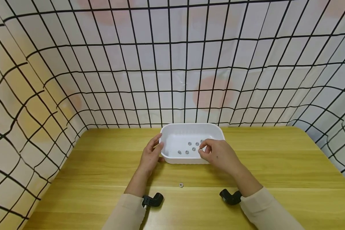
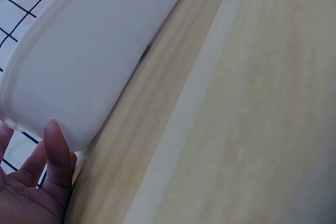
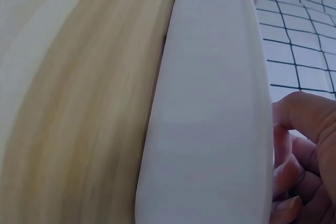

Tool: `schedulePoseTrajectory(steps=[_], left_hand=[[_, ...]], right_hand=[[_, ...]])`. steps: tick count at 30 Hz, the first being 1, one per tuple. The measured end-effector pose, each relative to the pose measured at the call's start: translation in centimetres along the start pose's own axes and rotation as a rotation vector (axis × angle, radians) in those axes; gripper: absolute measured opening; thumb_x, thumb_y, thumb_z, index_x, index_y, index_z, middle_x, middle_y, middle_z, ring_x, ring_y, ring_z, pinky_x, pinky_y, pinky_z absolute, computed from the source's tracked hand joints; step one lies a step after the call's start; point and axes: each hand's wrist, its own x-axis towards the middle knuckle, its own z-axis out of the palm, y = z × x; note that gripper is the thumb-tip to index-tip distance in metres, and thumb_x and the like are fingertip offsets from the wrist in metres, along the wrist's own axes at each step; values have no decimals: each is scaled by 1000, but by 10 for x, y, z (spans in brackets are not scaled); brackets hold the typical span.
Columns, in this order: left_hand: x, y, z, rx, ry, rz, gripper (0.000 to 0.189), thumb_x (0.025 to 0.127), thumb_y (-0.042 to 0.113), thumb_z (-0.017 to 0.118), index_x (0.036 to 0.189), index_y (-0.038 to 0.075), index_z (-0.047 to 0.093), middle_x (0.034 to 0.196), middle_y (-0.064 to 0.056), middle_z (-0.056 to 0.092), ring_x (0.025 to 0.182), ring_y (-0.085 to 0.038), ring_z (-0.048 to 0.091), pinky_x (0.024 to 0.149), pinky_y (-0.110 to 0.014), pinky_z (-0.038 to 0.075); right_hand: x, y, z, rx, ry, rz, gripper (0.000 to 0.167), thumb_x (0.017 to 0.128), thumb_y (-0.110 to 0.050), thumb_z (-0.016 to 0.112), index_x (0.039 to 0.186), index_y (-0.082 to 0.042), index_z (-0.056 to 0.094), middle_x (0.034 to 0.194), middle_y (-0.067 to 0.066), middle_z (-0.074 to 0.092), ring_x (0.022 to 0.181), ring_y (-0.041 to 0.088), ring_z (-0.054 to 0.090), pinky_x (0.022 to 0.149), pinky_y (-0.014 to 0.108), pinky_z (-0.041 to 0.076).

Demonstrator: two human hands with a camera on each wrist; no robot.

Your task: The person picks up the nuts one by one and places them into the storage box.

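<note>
A white plastic basin (image 1: 175,159) sits on the wooden table with several small metal nuts (image 1: 187,152) scattered on its floor. My left hand (image 1: 150,156) is at the basin's left end, fingers spread along the outside. In the left wrist view its thumb (image 2: 56,148) lies straight against the corner of the wall. Over the basin's right front part, my right hand (image 1: 219,155) pinches a small metal nut (image 1: 201,149) between thumb and index finger. Behind the rim in the right wrist view, the nut is hidden. One more nut (image 1: 181,185) lies on the table in front of the basin.
Behind the wooden table (image 1: 103,166) stands a black wire grid (image 1: 187,70) against pale patterned sheeting, with more grid along both sides. Each wrist wears a black camera mount (image 1: 153,200) above the table's near part.
</note>
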Motion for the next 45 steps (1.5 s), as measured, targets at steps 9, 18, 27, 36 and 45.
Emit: schedulePoseTrajectory(steps=[9, 18, 27, 36, 45], left_hand=[[0, 1, 0, -4, -1, 2, 46, 105, 29, 57, 150, 28, 52, 155, -14, 48, 115, -33, 60, 65, -26, 55], [1, 0, 0, -6, -3, 6, 46, 105, 29, 57, 151, 29, 51, 155, -14, 47, 117, -34, 60, 65, -26, 55], [0, 1, -1, 3, 3, -2, 44, 105, 29, 56, 149, 33, 52, 154, -10, 49, 114, -32, 60, 66, -27, 56], [1, 0, -1, 4, 2, 7, 45, 105, 28, 57, 150, 30, 51, 154, -13, 49, 114, -33, 60, 65, -26, 55], [1, 1, -1, 2, 7, -12, 44, 105, 29, 57, 148, 33, 53, 153, -10, 49, 113, -31, 60, 65, -27, 56]], right_hand=[[22, 7, -4, -65, -39, -3, 11, 91, -24, 73, 94, -13, 73, 72, -3, 61, 63, 13, 51, 61, 27, 41], [36, 13, -3, -64, -97, 14, 13, 93, -25, 71, 95, -13, 72, 77, -1, 65, 64, 14, 54, 61, 28, 44], [45, 17, 1, -74, -145, 77, 15, 94, -26, 70, 97, -12, 72, 80, 1, 65, 70, 16, 55, 64, 29, 44], [41, 19, -4, -35, -95, 79, 15, 93, -27, 71, 101, -15, 73, 83, 1, 65, 73, 17, 56, 65, 29, 44], [27, 6, -5, 42, -65, 63, 14, 94, -26, 70, 102, -15, 73, 78, -1, 61, 63, 15, 51, 58, 28, 41]])
